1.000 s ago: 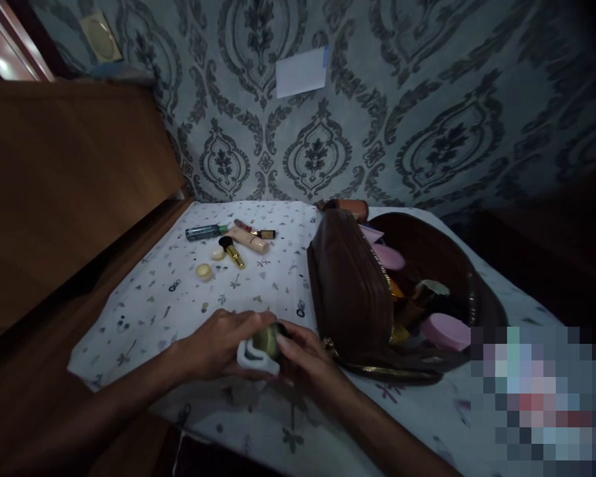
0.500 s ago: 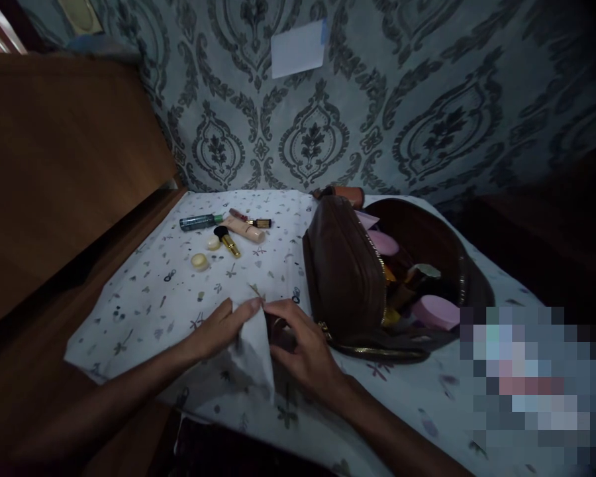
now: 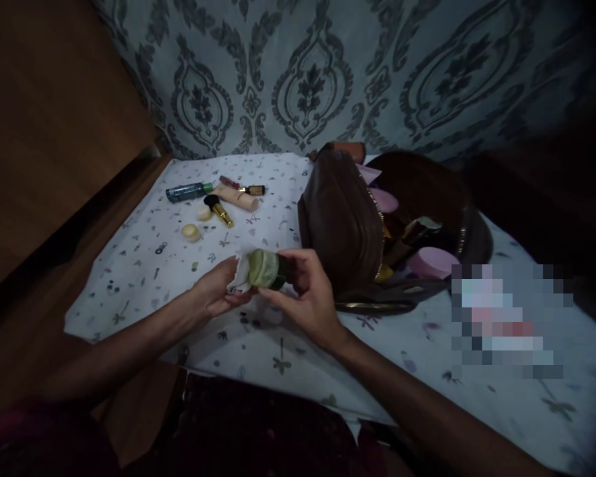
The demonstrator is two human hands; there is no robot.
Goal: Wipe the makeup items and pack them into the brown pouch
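Note:
Just in front of the brown cosmetic bag (image 3: 335, 212), my right hand (image 3: 312, 298) grips a small green container (image 3: 267, 268) with a pale label or cap end, too blurred to tell which. It lies sideways between my thumb and fingers. My left hand (image 3: 219, 289) is closed around a white wipe or tissue (image 3: 238, 273), which presses against the container's left end. Pink items, including a round pink case (image 3: 433, 262), show inside the bag, which stands unzipped.
Beyond my hands lie a blue-green bottle (image 3: 186, 192), a beige tube (image 3: 236, 197), a gold-handled makeup brush (image 3: 221, 212) and a cream-coloured lid (image 3: 191, 232). A wooden cabinet (image 3: 64, 119) borders the left; a pixelated patch covers something at right.
My hands have turned, and the green container now shows between them. The white wipe, earlier pinched and hanging between both hands, is gathered in my left hand. The camera has tilted down.

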